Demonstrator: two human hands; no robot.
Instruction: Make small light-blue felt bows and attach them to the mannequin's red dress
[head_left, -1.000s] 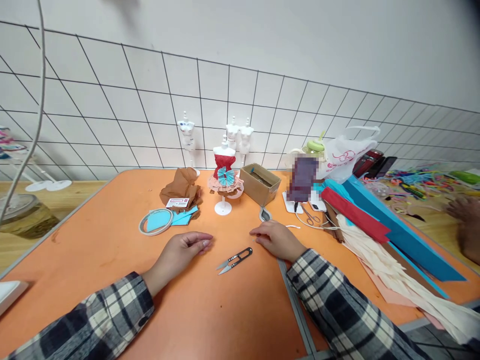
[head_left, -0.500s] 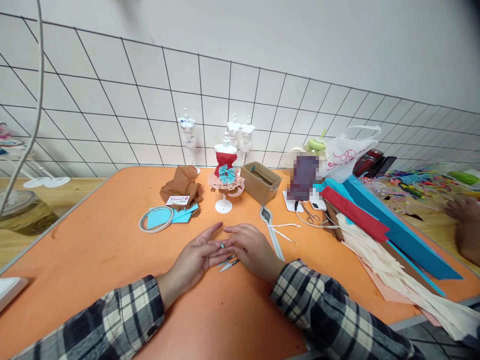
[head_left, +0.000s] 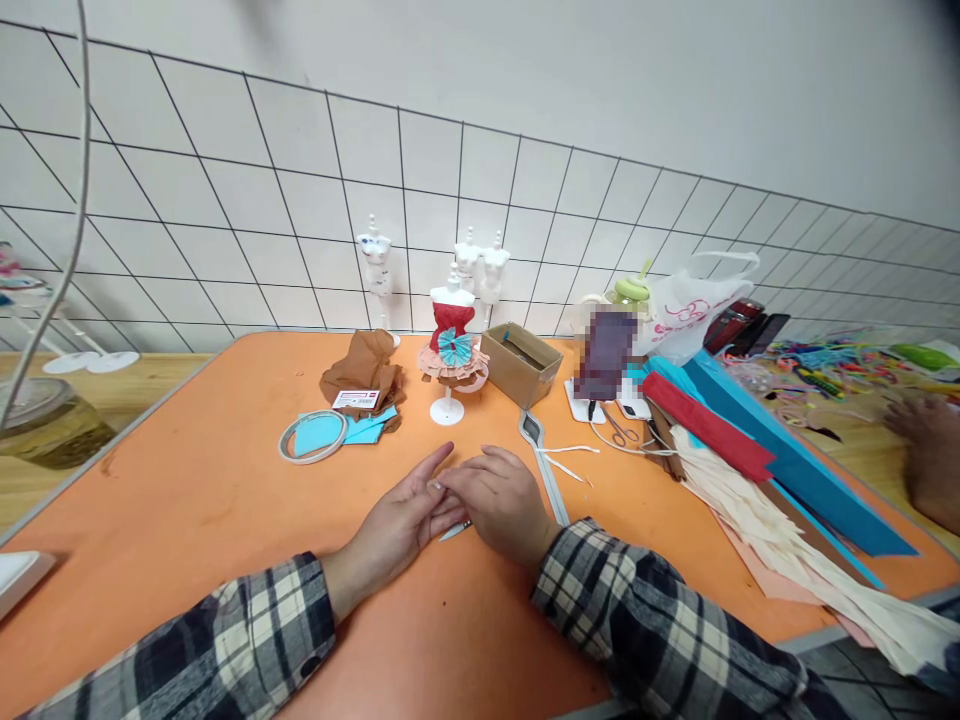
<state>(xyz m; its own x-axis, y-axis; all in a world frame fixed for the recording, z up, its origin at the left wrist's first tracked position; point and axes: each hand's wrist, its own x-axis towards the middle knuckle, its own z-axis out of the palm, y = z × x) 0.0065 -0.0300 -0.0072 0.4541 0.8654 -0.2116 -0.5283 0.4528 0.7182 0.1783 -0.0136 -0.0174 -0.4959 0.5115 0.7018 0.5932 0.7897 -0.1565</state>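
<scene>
Over the middle of the orange table, my left hand [head_left: 391, 527] and my right hand [head_left: 508, 505] meet at the fingertips. My left thumb and fingers press together while its index finger points up. The curled fingers of my right hand cover the left fingertips, so whatever is pinched there is hidden. Thread snips [head_left: 454, 532] lie beneath my hands, with only a blade tip showing. Beyond them stands a small white dress form [head_left: 451, 408] in a red paper bodice [head_left: 451, 318], a blue pleated bow [head_left: 455, 348] and a ruffled pink and brown skirt [head_left: 435, 364].
Tape roll [head_left: 283, 445], blue paper [head_left: 367, 431] and brown crumpled paper [head_left: 360, 362] lie left. A cardboard box [head_left: 525, 378], tweezers [head_left: 551, 480], scissors [head_left: 624, 433] and a phone [head_left: 609, 350] stand or lie right. Crepe paper strips [head_left: 750, 500] cover the right side; another person's hand [head_left: 926, 430] is beyond.
My fingers have closed further together, and a small blue bit seen between them is now hidden. My right hand covers more of the snips.
</scene>
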